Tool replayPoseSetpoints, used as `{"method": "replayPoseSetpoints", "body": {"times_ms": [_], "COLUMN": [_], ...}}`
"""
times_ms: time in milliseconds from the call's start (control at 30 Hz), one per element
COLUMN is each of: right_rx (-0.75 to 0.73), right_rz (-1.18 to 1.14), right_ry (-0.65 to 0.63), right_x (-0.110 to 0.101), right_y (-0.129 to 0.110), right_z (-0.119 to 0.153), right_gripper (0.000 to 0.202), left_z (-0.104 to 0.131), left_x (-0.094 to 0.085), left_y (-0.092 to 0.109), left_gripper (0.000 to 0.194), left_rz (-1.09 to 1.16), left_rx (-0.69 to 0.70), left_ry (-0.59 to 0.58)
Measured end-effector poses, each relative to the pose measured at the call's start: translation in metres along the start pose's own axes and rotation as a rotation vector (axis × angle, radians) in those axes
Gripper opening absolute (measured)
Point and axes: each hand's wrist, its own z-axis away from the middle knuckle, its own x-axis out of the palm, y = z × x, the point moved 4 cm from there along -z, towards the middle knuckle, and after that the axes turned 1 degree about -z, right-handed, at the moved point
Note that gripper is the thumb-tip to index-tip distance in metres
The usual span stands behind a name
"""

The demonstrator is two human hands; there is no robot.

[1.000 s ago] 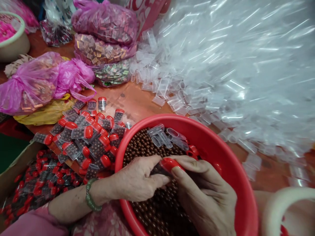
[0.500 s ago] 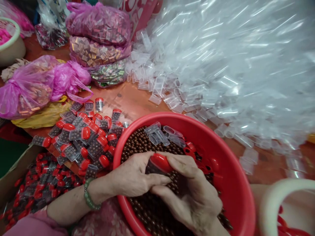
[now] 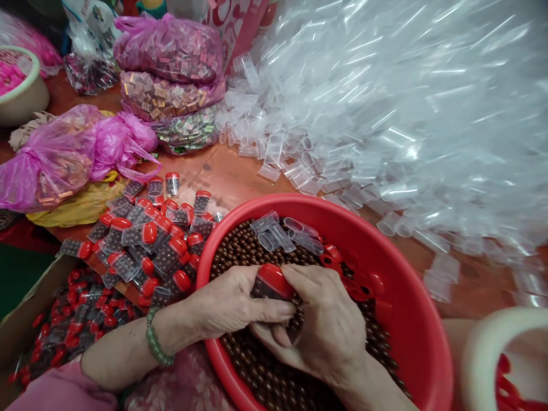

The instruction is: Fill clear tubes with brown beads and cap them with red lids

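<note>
A small clear container with a red cap [image 3: 273,279] is held between both hands, above a red basin [image 3: 411,285]. My left hand [image 3: 233,302] closes around its left side, with the thumb across the front. Fingers of my right hand [image 3: 327,319] press against the cap's right edge, and its other fingers curl below. Brown chocolate-like balls [image 3: 240,251] fill much of the basin. On top of them lie several empty clear tubes [image 3: 274,233] and loose red caps [image 3: 353,287]. The container's lower part is hidden by my hands.
Filled red-capped containers [image 3: 145,245] are heaped left of the basin, and more fill a box [image 3: 25,302]. Clear tubes [image 3: 363,125] form a large pile at the right. Pink bags [image 3: 171,48] of wrapped pieces stand behind. A pale tub [image 3: 475,354] sits at lower right.
My right hand has shifted slightly left and turned, its lower fingers curling in more. The capped container has tilted a little and stays between both hands. The camera view has shifted slightly.
</note>
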Motion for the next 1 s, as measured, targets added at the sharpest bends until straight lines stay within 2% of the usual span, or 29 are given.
{"method": "replayPoseSetpoints", "body": {"times_ms": [200,367,533,667,800,1000], "right_rx": [-0.039,-0.033,0.039,0.061,0.045,-0.024], "right_rz": [0.052,0.036,0.167,0.32,0.377,0.358], "right_ry": [0.065,0.003,-0.134,-0.185,-0.247,-0.224], "right_x": [0.002,0.002,0.006,0.009,0.011,0.008], "right_y": [-0.002,-0.001,-0.004,-0.013,-0.019,-0.023], "right_z": [0.003,0.001,-0.007,-0.015,-0.019,-0.016], "right_gripper": [0.06,0.059,0.054,0.051,0.041,0.031], "left_z": [0.002,0.002,-0.003,-0.005,-0.003,0.003], "left_x": [-0.003,-0.002,-0.007,-0.013,-0.019,-0.016], "left_y": [0.003,0.006,0.005,0.008,0.009,0.007], "left_gripper": [0.043,0.048,0.059,0.041,0.021,0.023], "left_rz": [-0.004,0.049,0.075,0.068,0.026,-0.163], "left_rx": [0.026,0.025,-0.036,0.096,0.214,0.225], "left_ry": [0.043,0.045,0.237,0.383,0.556,0.624]}}
